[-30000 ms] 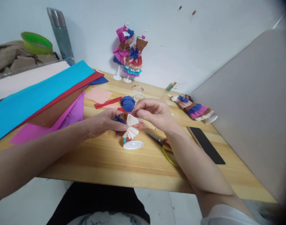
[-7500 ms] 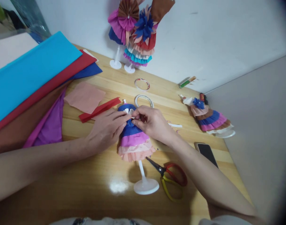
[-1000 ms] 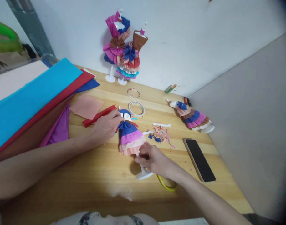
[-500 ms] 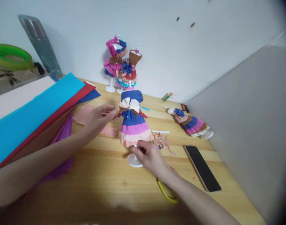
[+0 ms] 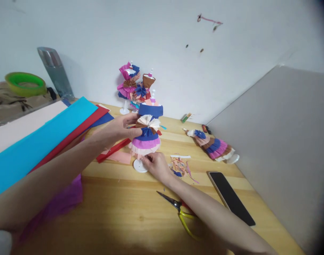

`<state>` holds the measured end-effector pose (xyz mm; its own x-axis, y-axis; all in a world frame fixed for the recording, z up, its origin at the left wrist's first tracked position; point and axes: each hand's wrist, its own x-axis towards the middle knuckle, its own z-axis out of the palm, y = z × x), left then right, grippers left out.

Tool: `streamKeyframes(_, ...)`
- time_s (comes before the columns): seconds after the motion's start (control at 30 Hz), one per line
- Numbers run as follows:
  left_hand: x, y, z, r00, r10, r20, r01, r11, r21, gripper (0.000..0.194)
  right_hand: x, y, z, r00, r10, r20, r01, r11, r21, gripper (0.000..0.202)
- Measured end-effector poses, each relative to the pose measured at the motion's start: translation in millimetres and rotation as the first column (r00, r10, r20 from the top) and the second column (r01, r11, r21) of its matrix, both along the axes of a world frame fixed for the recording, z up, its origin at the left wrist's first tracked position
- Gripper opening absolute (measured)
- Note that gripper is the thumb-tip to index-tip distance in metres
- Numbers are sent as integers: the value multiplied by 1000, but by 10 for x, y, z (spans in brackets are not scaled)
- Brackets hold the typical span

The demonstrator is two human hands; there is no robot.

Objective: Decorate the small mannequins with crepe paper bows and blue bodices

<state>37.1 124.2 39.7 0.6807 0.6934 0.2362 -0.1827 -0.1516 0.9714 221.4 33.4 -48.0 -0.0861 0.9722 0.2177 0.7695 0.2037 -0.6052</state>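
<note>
A small white dress form (image 5: 140,166) wears a crepe-paper dress (image 5: 146,142) with blue, purple and pale pink tiers. A pleated white, brown and blue bow (image 5: 148,124) sits at its waist. My left hand (image 5: 124,128) is closed round the dress's left side, thumb in front beside the bow and the other fingers partly hidden behind. Below the hem, my right hand (image 5: 157,167) grips the stand's stem just above the round base; its fingertips are partly hidden. The form leans slightly.
Scissors (image 5: 179,207) with yellow handles lie by my right forearm. Paper scraps (image 5: 179,165), a phone (image 5: 230,198) and a lying dressed form (image 5: 212,144) are to the right. Coloured paper sheets (image 5: 52,131) cover the left; two dressed forms (image 5: 128,86) stand against the wall.
My left hand has moved right from beside the dress onto it. The form has shifted and tilted with my right hand still at its stem. The head view has shifted, showing more of the scissors.
</note>
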Motion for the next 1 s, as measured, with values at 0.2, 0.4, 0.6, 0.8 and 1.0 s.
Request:
streamKeyframes(0.2,164,-45,57,1000,13,17,-13,1000,-16,60,-3,98,-80,999,14,-30,-13,999,39,29)
streamKeyframes(0.4,225,-81,51,996,88,-24,-87,995,54,59,-2,142,-76,996,51,-76,-48,998,40,22)
streamKeyframes(0.6,223,-189,92,982,160,-101,-151,985,87,42,-10,190,-119,991,64,-119,-67,998,-20,17)
streamKeyframes(0.8,253,-245,70,968,230,-100,-203,952,229,32,1,75,-58,988,69,-135,-84,990,-110,22)
streamKeyframes(1.0,215,-244,65,958,253,-135,-213,943,257,27,220,-97,240,991,134,-8,-133,970,-203,19)
